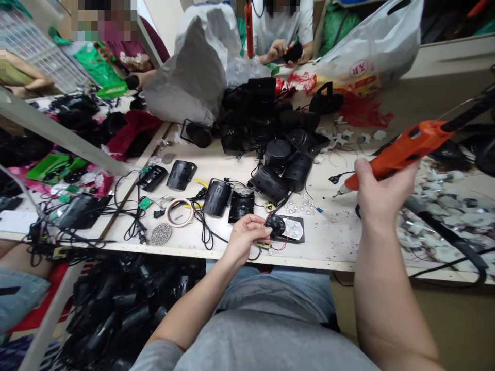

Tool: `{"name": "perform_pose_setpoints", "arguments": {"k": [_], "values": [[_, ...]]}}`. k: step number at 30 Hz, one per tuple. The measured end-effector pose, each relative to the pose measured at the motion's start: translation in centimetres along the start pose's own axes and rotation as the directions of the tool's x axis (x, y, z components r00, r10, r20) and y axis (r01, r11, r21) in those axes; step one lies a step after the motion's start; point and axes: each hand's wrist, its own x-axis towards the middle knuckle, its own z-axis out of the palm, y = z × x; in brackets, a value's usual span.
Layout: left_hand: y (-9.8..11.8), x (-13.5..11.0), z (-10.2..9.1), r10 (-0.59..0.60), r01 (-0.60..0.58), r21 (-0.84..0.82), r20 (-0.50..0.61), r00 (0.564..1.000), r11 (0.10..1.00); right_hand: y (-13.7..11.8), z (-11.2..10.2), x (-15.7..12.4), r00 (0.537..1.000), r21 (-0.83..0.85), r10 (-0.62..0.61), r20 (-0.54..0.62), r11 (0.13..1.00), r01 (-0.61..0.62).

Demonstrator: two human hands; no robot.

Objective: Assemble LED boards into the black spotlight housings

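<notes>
My right hand (381,193) is wrapped round an orange electric screwdriver (402,149), held above the table with its bit pointing down and left. My left hand (247,234) pinches a small round black part with wires (275,225) near the table's front edge. That part lies beside a black plate with clear lenses (294,230). Loose clear lenses (299,207) and a thin blue-tipped tool (313,206) lie just behind.
A heap of black lamp housings (270,139) fills the table's middle, with single housings (217,197) and cables nearer me. A tape roll (179,212) and metal disc (161,233) sit left. Plastic bags (371,41) stand behind. Other people work across the table and at left.
</notes>
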Motion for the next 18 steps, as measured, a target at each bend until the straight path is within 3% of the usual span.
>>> {"name": "perform_pose_setpoints", "arguments": {"k": [4, 8, 13, 15, 18], "values": [[0.1, 0.3, 0.1, -0.02, 0.02, -0.006, 0.008, 1.0, 1.0, -1.6, -0.4, -1.3, 0.986, 0.117, -0.162, -0.023, 0.979, 0.164], [0.0, 0.6, 0.4, -0.031, 0.031, 0.006, 0.025, 0.999, 1.0, -3.3, -1.5, -3.9, 0.974, 0.377, -0.097, 0.206, 0.926, 0.012], [-0.1, 0.7, 1.3, -0.026, 0.025, 0.013, 0.049, 0.998, 1.0, -5.5, -2.9, -5.0, 0.905, 0.52, -0.113, 0.411, 0.844, -0.131], [-0.2, 0.9, 1.8, -0.031, 0.029, 0.027, 0.066, 0.997, 0.999, -6.5, -3.3, -4.8, 0.885, 0.533, -0.129, 0.447, 0.833, -0.148], [-0.3, 1.1, 2.4, -0.047, 0.043, 0.058, 0.075, 0.996, 0.997, -7.3, -3.7, -4.8, 0.901, 0.562, -0.089, 0.424, 0.806, -0.185]]}}
